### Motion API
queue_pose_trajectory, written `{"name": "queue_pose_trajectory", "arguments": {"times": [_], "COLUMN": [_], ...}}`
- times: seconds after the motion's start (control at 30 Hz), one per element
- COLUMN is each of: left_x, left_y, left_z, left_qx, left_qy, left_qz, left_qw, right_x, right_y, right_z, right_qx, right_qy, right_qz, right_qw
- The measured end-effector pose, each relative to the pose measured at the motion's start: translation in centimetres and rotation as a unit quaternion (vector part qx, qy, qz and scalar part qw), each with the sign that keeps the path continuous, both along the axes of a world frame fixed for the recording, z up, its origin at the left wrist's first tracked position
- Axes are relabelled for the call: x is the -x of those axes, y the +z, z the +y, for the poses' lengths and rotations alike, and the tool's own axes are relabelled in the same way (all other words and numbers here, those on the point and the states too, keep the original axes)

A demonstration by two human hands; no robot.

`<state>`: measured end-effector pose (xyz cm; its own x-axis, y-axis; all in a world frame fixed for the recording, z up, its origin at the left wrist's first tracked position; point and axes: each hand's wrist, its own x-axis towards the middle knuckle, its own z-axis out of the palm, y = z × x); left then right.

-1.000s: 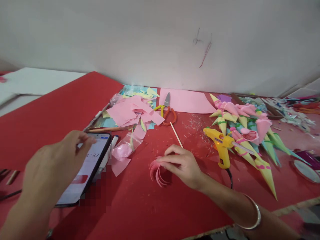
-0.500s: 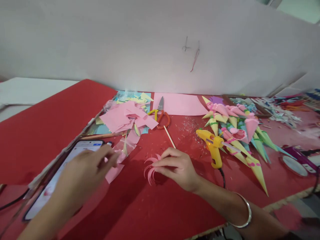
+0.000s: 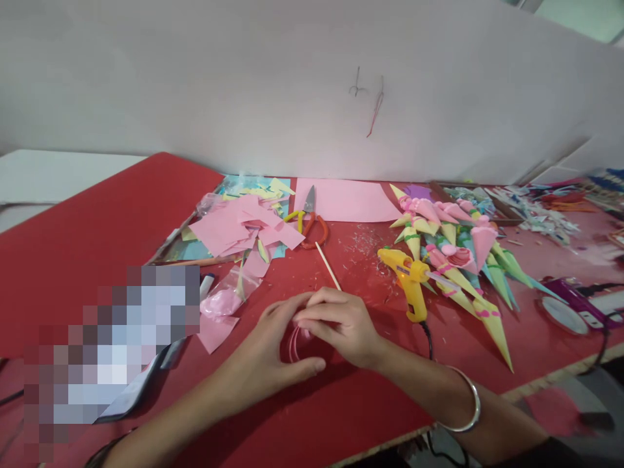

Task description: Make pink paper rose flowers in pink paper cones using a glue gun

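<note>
Curled pink paper strips [image 3: 295, 343] hang from the pinched fingertips of my right hand [image 3: 344, 325], low over the red table. My left hand [image 3: 275, 344] curves around the strips from the left, thumb and fingers apart; whether it touches them is unclear. Just beyond my right hand lies a thin wooden stick [image 3: 328, 265]. Scissors [image 3: 310, 218] with orange and yellow handles rest farther back. To the right, a yellow glue gun [image 3: 409, 281] lies beside the paper cones.
Pink paper pieces [image 3: 238, 224] and a plastic bag [image 3: 227, 296] lie left of centre. A blurred-out phone [image 3: 121, 351] is at the left. Many paper cones [image 3: 451, 247] crowd the right. A purple device [image 3: 578, 302] sits at the far right, and a wall [image 3: 244, 84] stands behind.
My left hand has moved right from above the phone to the pink strips. My right hand stays at nearly the same place, still pinching them. The view has shifted slightly.
</note>
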<state>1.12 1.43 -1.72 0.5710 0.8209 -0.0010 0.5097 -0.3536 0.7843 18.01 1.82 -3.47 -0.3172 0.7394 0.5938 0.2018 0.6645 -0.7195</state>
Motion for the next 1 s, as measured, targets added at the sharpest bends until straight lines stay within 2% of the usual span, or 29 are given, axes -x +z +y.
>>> {"name": "queue_pose_trajectory", "arguments": {"times": [0.17,0.33,0.6,0.8,1.0], "left_x": [-0.72,-0.61,-0.56,-0.77,-0.72], "left_y": [-0.17,-0.22,-0.65,-0.53,-0.33], "left_z": [0.08,0.02,-0.05,-0.27,-0.38], "left_qx": [0.028,0.009,-0.007,-0.009,-0.020], "left_qy": [0.025,0.040,0.033,0.026,0.039], "left_qz": [-0.069,-0.048,-0.032,-0.013,-0.006], "left_qw": [0.997,0.998,0.999,1.000,0.999], "right_x": [0.15,0.15,0.34,0.16,0.04], "right_y": [-0.05,0.00,0.33,0.57,0.37], "right_z": [-0.15,-0.26,-0.37,-0.27,0.18], "right_qx": [0.035,0.058,0.117,0.214,0.238], "right_qy": [0.004,0.003,-0.005,-0.029,-0.045], "right_qz": [0.024,0.042,0.064,0.112,0.147], "right_qw": [0.999,0.997,0.991,0.970,0.959]}}
